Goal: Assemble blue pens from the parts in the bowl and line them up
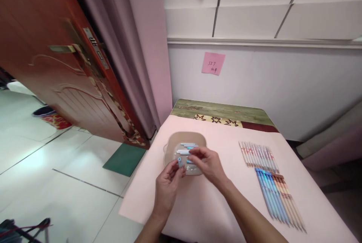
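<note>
My left hand [166, 182] is closed at the fingertips on a short, hollow pale-blue tube [179, 162], held upright with its round mouth facing up, over the near edge of a beige tray. My right hand [207, 162] is bent with thumb and forefinger close together above the tray's right side; blue shows at the fingertips, but I cannot tell whether anything is gripped. To the right lie slim, pointed pens in close parallel order: blue pens [270, 194] beside brown pens [287, 197]. The tray [170, 147] is smooth, rounded at the corners, with a small loop on its left side; inside are thin white and blue rods [183, 152] and small translucent pieces [192, 168]. Just beyond the blue and brown set lies a row of clear-bodied pens [258, 156] with reddish markings. A smooth pale-pink sheet [223, 137] covers most of the bench, whose exposed far end [220, 108] shows green wood grain. Beyond, a square pink paper note [213, 63], handwritten, is fixed to the plain pale wall [249, 77].
</note>
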The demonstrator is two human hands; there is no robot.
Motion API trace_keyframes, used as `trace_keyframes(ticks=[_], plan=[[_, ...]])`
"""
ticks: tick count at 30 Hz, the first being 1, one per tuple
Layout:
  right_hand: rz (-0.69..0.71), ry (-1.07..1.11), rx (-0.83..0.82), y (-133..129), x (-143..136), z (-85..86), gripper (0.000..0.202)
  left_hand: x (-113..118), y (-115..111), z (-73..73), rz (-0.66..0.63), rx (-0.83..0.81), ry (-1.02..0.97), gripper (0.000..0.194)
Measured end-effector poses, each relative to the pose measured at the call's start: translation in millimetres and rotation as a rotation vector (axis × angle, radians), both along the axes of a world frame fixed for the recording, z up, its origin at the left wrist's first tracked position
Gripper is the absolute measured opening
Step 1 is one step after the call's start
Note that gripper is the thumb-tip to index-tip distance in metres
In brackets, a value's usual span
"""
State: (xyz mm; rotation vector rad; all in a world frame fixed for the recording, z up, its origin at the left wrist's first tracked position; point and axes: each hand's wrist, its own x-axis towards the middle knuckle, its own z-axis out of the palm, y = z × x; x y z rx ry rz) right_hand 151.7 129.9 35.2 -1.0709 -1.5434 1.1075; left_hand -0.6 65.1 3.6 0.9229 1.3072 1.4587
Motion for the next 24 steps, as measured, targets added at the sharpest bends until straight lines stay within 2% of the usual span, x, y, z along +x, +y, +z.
trace_keyframes(ticks=[2, 5, 9, 14, 18, 21, 24], plan=[[-0.096, -0.008, -0.005, 12, 16, -2.1, 0.024, -9, 1, -2.4, 0.055, -0.015, -0.015, 0.040], [-0.238, -0.175, 0.013, 27, 40, -10.2, 0.025, -25, 3, -6.0, 0.131, -0.018, 0.000, 0.040], [-0.283, -0.501, 0.076, 34, 51, -20.8, 0.017, -38, 5, -7.7, 0.182, -0.006, 0.012, 0.038], [-0.215, -0.869, 0.138, 35, 39, -20.8, 0.018, -41, 3, -4.4, 0.187, -0.004, 0.043, 0.036], [-0.111, -1.102, 0.178, 44, 28, -17.4, 0.024, -44, -1, -0.9, 0.180, 0.003, 0.167, 0.033], [-0.039, -1.189, 0.195, 56, 16, -20.8, 0.026, -46, -3, 0.9, 0.184, 0.006, 0.279, 0.030], [0.044, -1.216, 0.190, 68, -2, -31.8, 0.022, -46, -4, 1.9, 0.193, -0.042, 0.329, 0.033]])
